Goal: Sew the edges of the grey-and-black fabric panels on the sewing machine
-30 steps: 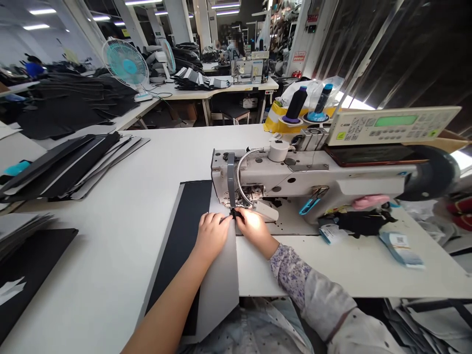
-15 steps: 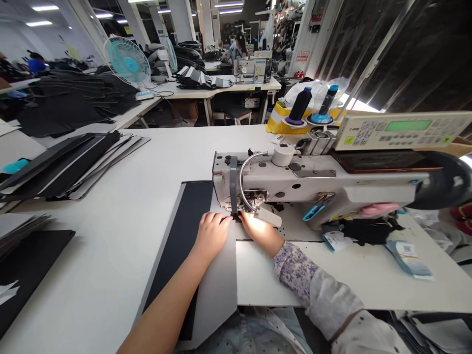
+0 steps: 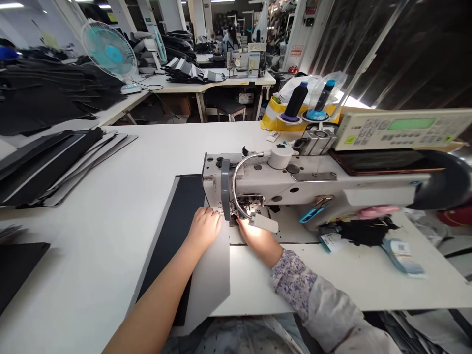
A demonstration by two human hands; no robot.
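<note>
My left hand [image 3: 203, 230] lies on a flat panel of black and grey sheet material [image 3: 173, 231], its fingertips close to the sewing machine's needle area [image 3: 243, 206]. My right hand [image 3: 260, 240] lies palm down on the machine bed, its fingers under the lamp-lit presser foot. The panel runs from the table's front edge under the machine head. Whether my right fingers pinch anything is hidden by the machine's guard and the hand itself.
A white worktable [image 3: 92, 206] carries a stack of black panels [image 3: 55, 167] at left. Thread cones [image 3: 291, 101] and a control panel [image 3: 401, 129] stand behind the machine. Scissors, labels and black scraps [image 3: 363, 230] lie at right. A fan [image 3: 109, 51] and a distant co-worker [image 3: 230, 37] stand beyond.
The view has swung slightly. My left hand has moved closer to the needle, and the small black piece seen between my fingertips earlier no longer shows.
</note>
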